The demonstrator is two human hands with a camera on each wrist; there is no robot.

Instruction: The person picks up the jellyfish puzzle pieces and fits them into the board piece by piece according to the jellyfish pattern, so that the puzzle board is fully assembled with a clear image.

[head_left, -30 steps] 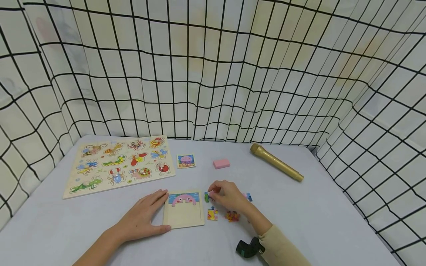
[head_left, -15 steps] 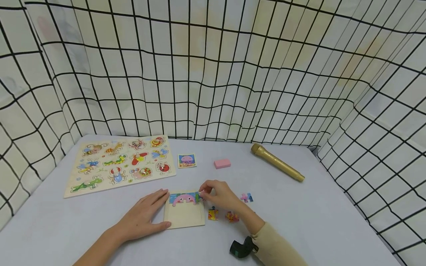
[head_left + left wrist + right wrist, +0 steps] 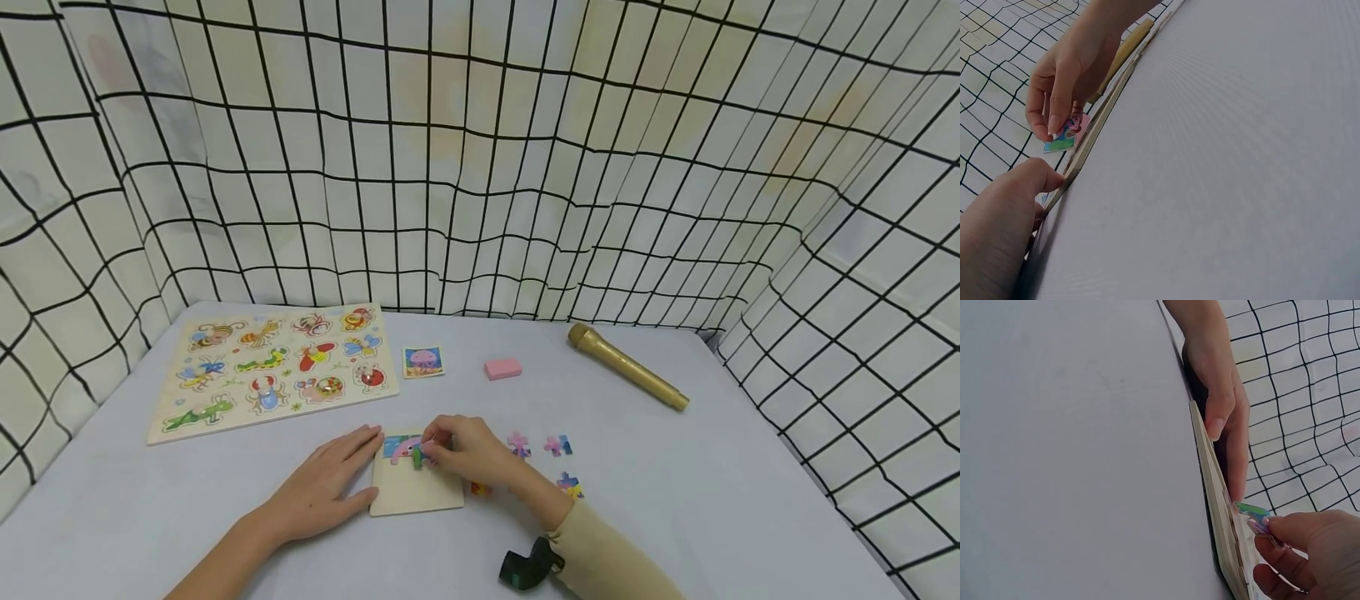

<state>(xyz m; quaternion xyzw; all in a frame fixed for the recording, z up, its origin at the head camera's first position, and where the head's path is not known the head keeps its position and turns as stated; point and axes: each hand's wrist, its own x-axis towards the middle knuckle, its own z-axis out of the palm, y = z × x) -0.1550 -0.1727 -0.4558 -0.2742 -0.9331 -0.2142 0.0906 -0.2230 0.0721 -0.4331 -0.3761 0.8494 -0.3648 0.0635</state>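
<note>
In the head view a small square wooden puzzle tray (image 3: 416,496) lies on the white table, with pink and blue jigsaw pieces along its top. My left hand (image 3: 322,479) rests at the tray's left edge, thumb and fingers spread along it. My right hand (image 3: 476,454) pinches a green, blue and pink jigsaw piece (image 3: 417,457) over the tray's upper part. The right wrist view shows this jigsaw piece (image 3: 1252,509) tilted between thumb and fingers, above the tray. My right hand hides the tray's upper right corner.
Several loose jigsaw pieces (image 3: 557,445) lie right of the tray. Behind are a large insect puzzle board (image 3: 277,375), a small picture card (image 3: 423,362), a pink block (image 3: 502,368) and a gold microphone (image 3: 628,367). Black netting (image 3: 480,196) surrounds the table's back and sides.
My right hand has carried the jigsaw piece leftward, from beside the tray to over it. Loose pieces it covered now show at the right. My left hand stays at the tray's edge.
</note>
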